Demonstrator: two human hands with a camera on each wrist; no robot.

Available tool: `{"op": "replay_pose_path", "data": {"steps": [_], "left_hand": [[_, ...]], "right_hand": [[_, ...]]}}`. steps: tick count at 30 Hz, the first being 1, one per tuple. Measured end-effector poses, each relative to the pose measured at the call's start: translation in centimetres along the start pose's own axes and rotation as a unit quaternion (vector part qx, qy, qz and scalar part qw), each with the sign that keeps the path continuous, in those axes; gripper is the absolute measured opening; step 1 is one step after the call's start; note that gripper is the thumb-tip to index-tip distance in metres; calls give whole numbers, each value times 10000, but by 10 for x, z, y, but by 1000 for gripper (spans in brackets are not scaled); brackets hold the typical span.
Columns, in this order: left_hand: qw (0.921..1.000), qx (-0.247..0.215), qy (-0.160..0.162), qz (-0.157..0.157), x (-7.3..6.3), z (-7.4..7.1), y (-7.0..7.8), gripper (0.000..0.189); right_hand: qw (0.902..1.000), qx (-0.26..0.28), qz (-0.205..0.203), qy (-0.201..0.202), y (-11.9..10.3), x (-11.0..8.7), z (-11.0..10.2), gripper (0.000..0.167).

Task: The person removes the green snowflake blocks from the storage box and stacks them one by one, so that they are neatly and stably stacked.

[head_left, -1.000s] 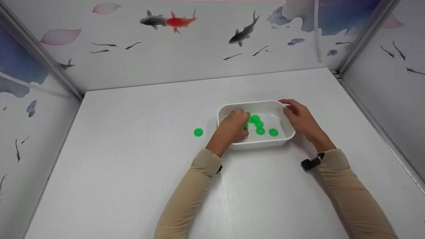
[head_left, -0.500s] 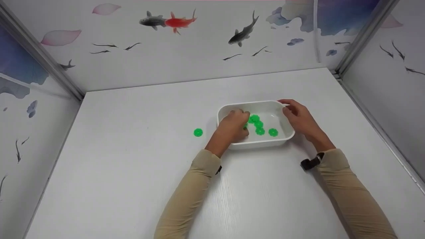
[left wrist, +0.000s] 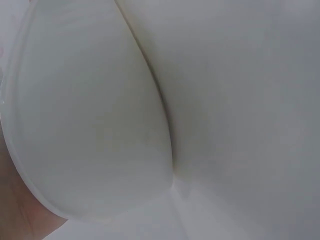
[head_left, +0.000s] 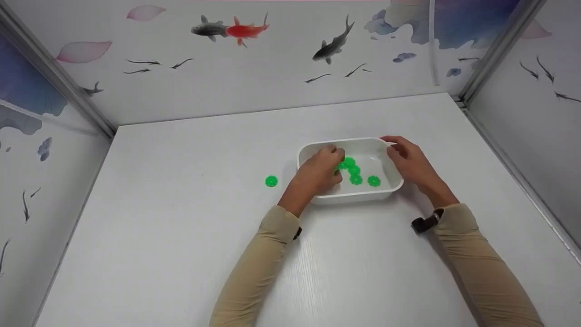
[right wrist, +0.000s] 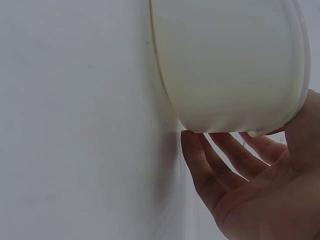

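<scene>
A white rectangular tray [head_left: 358, 196] stands on the table with several green flower-shaped pieces [head_left: 356, 180] lying in it. My left hand [head_left: 320, 169] reaches over the near left rim into the tray, fingers bent down. Some green shows beside its fingertips, but the hand hides whether it pinches a piece. At the right end my right hand [head_left: 408, 159] holds the tray, thumb at the rim and fingers along the outer wall. The right wrist view shows these fingers [right wrist: 240, 155] against the wall. Only the tray's outside [left wrist: 95, 110] and part of the left hand [left wrist: 22, 210] appear in the left wrist view.
One more green flower-shaped piece [head_left: 271, 181] lies on the white table [head_left: 181, 218], left of the tray. Printed panels [head_left: 272, 68] enclose the table at the back and both sides. A dark wrist strap [head_left: 426, 222] sits at the right cuff.
The left hand has shifted slightly away from me and to the right inside the tray. The right hand, the tray and the loose piece on the table stay where they were.
</scene>
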State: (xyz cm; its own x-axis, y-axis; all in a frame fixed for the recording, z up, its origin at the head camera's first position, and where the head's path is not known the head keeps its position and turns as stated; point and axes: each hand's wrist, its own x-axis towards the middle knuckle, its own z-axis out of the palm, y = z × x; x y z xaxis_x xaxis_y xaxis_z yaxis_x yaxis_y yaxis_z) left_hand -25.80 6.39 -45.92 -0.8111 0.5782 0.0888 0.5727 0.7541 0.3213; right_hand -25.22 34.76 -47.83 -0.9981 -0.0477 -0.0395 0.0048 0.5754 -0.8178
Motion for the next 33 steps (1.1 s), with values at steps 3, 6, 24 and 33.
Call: {"op": "replay_pose_path", "data": {"steps": [3,6,24,33], "left_hand": [[9998,-86,127,142,-2,0,-2,31],[9992,-213,237,236,-4,-1,-4,30],[9932,-775,645,589,-18,-17,-19,37],[9838,-799,1079,1186,-29,-19,-26,30]], "right_hand": [[10000,32,6,-12,0,0,0,47],[10000,62,11,-20,0,0,0,47],[10000,61,51,7,-1,0,2,46],[9999,42,-103,10,1,-1,0,46]]}}
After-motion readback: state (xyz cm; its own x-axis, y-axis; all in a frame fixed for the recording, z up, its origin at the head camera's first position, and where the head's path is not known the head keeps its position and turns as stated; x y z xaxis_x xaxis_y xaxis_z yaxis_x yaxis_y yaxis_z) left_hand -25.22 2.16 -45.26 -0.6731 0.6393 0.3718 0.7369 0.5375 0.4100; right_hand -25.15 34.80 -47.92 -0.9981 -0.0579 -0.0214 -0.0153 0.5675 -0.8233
